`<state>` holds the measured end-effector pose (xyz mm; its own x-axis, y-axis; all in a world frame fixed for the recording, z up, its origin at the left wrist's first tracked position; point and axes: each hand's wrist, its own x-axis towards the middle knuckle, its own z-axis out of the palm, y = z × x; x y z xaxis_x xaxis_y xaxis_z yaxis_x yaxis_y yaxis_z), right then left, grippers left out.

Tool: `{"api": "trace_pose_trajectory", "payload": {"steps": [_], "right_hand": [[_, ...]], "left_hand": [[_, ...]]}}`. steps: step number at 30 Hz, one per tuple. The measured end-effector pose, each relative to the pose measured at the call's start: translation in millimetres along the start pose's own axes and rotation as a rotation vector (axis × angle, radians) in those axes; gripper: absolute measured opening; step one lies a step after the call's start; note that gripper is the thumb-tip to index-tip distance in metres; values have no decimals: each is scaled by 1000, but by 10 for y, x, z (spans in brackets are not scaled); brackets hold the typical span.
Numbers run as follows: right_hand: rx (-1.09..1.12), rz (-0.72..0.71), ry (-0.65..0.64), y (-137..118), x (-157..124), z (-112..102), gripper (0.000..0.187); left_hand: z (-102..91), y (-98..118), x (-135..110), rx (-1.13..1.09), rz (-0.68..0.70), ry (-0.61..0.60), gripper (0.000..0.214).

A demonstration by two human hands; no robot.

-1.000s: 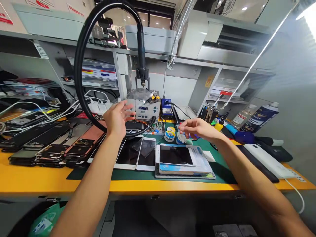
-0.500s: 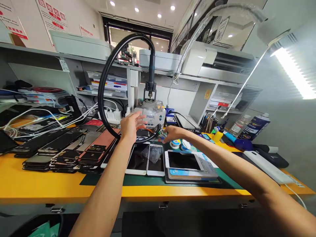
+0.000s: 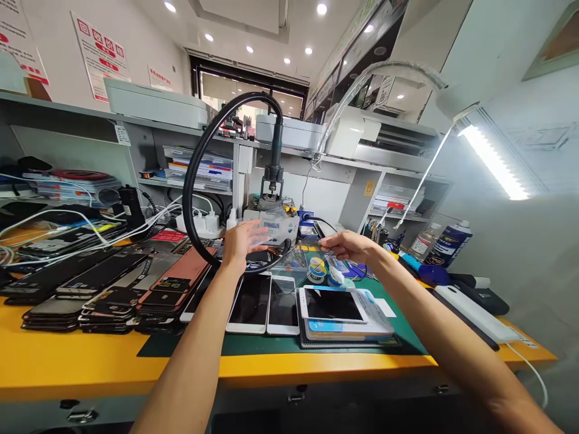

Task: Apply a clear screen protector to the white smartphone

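My left hand (image 3: 242, 242) is open, its fingers stretched out in front of the grey hot air station (image 3: 275, 228). The station's black hose (image 3: 192, 187) loops around to the left and up to a handpiece (image 3: 277, 141) standing in its holder. My right hand (image 3: 346, 246) is closed in a pinch on the edge of a clear plastic lid (image 3: 312, 256), tilted and hard to make out. Beneath it lies a clear parts box (image 3: 293, 260) with small pieces in it. Solder spools (image 3: 317, 270) are just below my right hand.
White-framed phones (image 3: 250, 303) lie on the green mat (image 3: 217, 345). Another white phone (image 3: 333, 303) rests on a stack of cases. Piled phone parts (image 3: 174, 283) fill the left side. Bottles (image 3: 450, 242) and a lit lamp (image 3: 493, 160) are at the right.
My right hand has moved up and to the right from the parts box, with the clear lid in its fingers. My left hand stays near the station. The head view has shifted slightly.
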<state>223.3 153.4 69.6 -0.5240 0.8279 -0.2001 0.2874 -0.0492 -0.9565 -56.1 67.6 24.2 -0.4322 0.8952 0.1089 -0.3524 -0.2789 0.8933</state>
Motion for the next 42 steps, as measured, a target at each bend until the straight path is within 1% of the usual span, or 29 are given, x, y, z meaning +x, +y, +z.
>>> {"api": "trace_pose_trajectory", "payload": {"steps": [2,5,9,12,16,20,22,24,25,27,30,31,32,34,36,39,42], "right_hand": [[89,-24,15,-5,-122,-60,24],[205,-77,56,-12,-204,-76,23],[303,-144,101,26,-136,-3,18],[332,-189,165,92,-60,39,16],[337,-235,240,205,2,84,18],[298,-278,289,324,31,214,23],[243,-295,313,366,29,275,27],[151,-305,338,378,14,261,30],[92,-311,361,370,1,208,32],[-47,-328,450,333,-30,-3,39],[-299,-358,695,271,-72,-508,48],[-398,-348,756,265,-76,-682,47],[-505,-326,774,272,-70,-839,44],[-723,-270,734,328,-31,-1070,36],[-929,-210,647,424,41,-1178,34],[-1171,-118,542,581,163,-1194,36],[-1329,-69,472,701,231,-1170,36]], "left_hand": [[11,-14,-5,11,-13,-2,29],[59,-21,-43,0,-75,-73,31],[150,-11,-115,-47,-191,-220,34],[199,3,-155,-78,-249,-300,35],[243,-4,-196,-91,-295,-367,37],[286,-65,-234,-63,-310,-401,31],[301,-96,-239,-38,-305,-383,33],[310,-113,-232,-11,-296,-347,34],[312,-114,-225,-2,-287,-324,34],[313,-106,-208,-4,-267,-285,34],[315,-79,-191,-32,-241,-223,32],[316,-71,-190,-40,-237,-207,32],[317,-65,-190,-45,-234,-195,31],[321,-61,-194,-47,-231,-178,32],[325,-65,-198,-39,-234,-170,32],[333,-76,-200,-19,-230,-165,33],[343,-76,-206,-1,-230,-156,33]]}}
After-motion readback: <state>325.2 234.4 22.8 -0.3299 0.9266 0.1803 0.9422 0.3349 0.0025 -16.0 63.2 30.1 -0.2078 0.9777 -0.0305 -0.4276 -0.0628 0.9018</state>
